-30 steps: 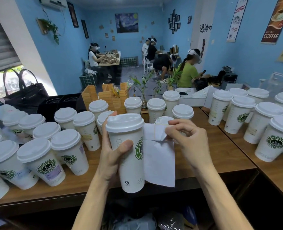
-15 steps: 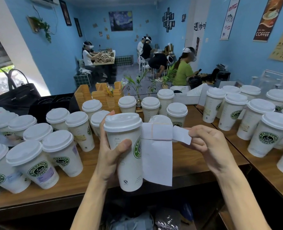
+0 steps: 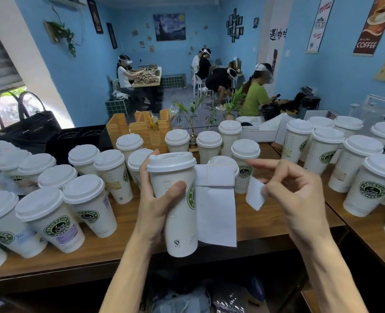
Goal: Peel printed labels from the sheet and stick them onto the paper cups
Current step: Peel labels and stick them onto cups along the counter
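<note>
Your left hand grips one lidded paper cup above the table's near edge, with the label sheet pinned against the cup's right side and hanging down, while your right hand pinches one peeled label just right of the sheet, its index finger held straight. Roughly thirty more lidded cups crowd the table's left side, back edge and right corner. Several are cut off by the frame, and any print on the label is unreadable.
</note>
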`<state>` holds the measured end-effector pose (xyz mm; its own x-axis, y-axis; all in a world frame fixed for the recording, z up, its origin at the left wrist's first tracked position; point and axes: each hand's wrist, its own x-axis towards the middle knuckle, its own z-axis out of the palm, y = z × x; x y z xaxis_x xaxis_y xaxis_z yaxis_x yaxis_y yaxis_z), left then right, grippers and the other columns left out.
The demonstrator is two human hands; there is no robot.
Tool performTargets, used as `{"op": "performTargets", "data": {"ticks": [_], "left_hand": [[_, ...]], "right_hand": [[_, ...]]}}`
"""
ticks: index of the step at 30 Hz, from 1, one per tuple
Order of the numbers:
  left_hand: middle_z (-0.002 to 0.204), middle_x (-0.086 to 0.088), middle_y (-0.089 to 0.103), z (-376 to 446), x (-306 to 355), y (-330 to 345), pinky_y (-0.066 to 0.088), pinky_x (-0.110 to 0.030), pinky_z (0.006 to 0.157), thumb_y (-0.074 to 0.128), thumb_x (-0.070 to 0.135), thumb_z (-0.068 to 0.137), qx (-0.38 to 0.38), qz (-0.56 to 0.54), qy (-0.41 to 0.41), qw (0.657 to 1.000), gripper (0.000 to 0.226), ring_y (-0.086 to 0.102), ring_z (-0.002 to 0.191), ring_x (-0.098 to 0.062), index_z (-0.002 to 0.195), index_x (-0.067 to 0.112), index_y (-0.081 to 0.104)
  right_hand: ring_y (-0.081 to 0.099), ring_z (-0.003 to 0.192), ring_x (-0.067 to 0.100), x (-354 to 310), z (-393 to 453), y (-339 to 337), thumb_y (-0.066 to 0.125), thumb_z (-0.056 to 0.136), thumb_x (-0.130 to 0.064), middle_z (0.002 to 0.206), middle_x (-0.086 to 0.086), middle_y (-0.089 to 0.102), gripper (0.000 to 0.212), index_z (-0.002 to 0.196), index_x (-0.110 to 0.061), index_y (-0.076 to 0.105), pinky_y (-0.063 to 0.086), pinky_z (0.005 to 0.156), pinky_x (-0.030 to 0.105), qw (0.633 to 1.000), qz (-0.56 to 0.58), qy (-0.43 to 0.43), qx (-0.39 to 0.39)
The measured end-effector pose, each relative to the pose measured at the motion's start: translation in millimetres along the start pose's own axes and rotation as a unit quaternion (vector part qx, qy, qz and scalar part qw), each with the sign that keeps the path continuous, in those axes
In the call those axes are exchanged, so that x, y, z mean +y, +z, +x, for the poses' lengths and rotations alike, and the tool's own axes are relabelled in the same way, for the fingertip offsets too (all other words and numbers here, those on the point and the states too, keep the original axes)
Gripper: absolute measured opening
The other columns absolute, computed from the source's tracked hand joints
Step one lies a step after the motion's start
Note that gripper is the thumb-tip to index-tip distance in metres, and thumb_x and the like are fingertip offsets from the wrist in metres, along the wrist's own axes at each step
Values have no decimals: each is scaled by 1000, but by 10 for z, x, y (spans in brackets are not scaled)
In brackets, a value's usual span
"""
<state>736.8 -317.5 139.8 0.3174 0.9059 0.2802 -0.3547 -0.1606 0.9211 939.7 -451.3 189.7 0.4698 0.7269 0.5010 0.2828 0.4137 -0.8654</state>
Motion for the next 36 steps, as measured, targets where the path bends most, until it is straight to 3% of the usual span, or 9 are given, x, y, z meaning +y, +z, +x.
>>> {"op": "performTargets", "data": {"ticks": [6, 11, 13, 16, 20, 25, 30, 36], "left_hand": [[135, -8, 63, -20, 15, 23, 58, -41, 84, 84, 39, 60, -3, 3, 11, 1000, 89, 67, 117, -30, 140, 48, 45], [137, -6, 63, -34, 29, 4, 58, -42, 85, 84, 37, 62, -6, -1, 9, 1000, 91, 67, 119, -31, 142, 47, 44], [135, -6, 65, -34, 36, -2, 58, -45, 86, 84, 36, 62, -5, -6, 6, 1000, 89, 67, 118, -32, 142, 47, 45], [130, -5, 67, -20, 52, -1, 58, -45, 84, 83, 34, 63, -3, -22, -2, 1000, 88, 68, 115, -32, 142, 44, 44], [126, -4, 70, 0, 61, -7, 59, -40, 83, 83, 32, 65, -4, -38, -9, 999, 91, 69, 113, -29, 146, 35, 41], [132, -13, 66, 19, 56, -11, 58, -46, 88, 85, 30, 66, 5, -53, -18, 998, 90, 67, 117, -35, 145, 36, 43], [131, -15, 67, 32, 35, 1, 58, -44, 85, 86, 29, 66, 6, -66, -24, 998, 88, 68, 116, -35, 143, 36, 45], [120, -16, 71, 33, 52, -5, 60, -42, 79, 85, 26, 68, -2, -68, -28, 997, 90, 71, 103, -31, 146, 32, 41]], "right_hand": [[66, 72, 29, 31, -11, 377, 62, 64, -19, 69, 6, 73, 11, 58, -24, 54, 54, 73, 52, 992, 30, 6, -125], [57, 59, 15, 50, -6, 487, 81, 80, -14, 64, 2, 63, 22, 69, -17, 61, 46, 61, 23, 975, 93, 56, -191], [57, 59, 18, 52, -3, 517, 80, 86, -17, 64, 3, 64, 24, 77, -8, 60, 50, 59, 23, 965, 122, 93, -212], [62, 67, 24, 54, 24, 536, 76, 86, -21, 71, 5, 68, 16, 84, -13, 63, 56, 64, 28, 953, 121, 123, -250], [68, 75, 21, 79, 43, 527, 78, 87, -19, 89, 6, 70, 14, 96, -25, 69, 60, 78, 34, 946, 43, 93, -307], [57, 70, 14, 116, 16, 627, 80, 88, -13, 90, -8, 65, 31, 97, -32, 57, 48, 69, 26, 954, -54, 48, -290], [55, 70, 7, 43, 11, 717, 79, 87, -20, 84, -11, 63, 34, 98, -29, 49, 44, 67, 19, 944, -127, 10, -305], [58, 81, 12, -70, 37, 788, 77, 87, -24, 84, -9, 62, 37, 102, -24, 43, 47, 73, 28, 919, -233, -54, -315]]}}
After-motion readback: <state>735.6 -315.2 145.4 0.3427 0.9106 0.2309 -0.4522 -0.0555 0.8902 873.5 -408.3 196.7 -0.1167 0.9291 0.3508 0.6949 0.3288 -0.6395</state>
